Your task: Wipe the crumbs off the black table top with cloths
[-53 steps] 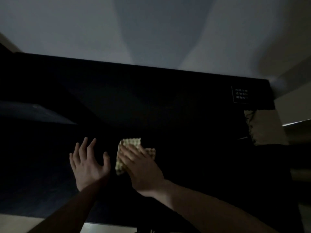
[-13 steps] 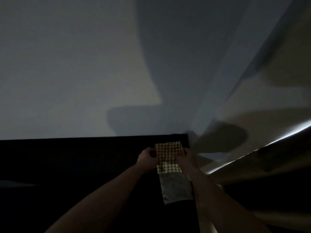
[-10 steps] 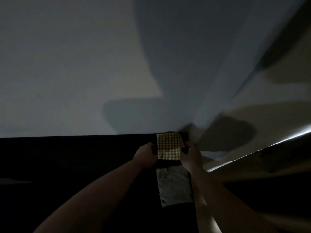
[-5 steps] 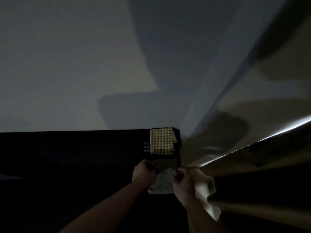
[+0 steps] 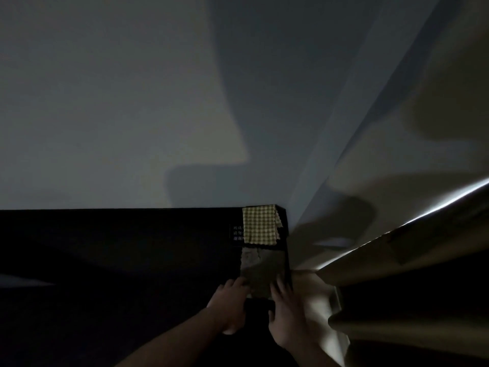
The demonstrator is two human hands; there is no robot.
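Black table top [image 5: 119, 260], dim room: yellow checked cloth [image 5: 260, 225] at far right corner (partly covering a white-lettered label [image 5: 236, 233]); grey cloth [image 5: 260, 271] just nearer along right edge, left hand [image 5: 229, 303] and right hand [image 5: 285, 313] resting on its near end, fingers spread flat.

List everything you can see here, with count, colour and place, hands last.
checked cloth: one, yellow check, far right corner of the table
grey cloth: one, grey, laid flat just nearer than the checked cloth
label: one, white text, partly under the checked cloth
table: one, black, lower left
wall: pale grey, behind the table
curtain: beige, right of the table
left hand: on the grey cloth's near left edge
right hand: on its near right edge
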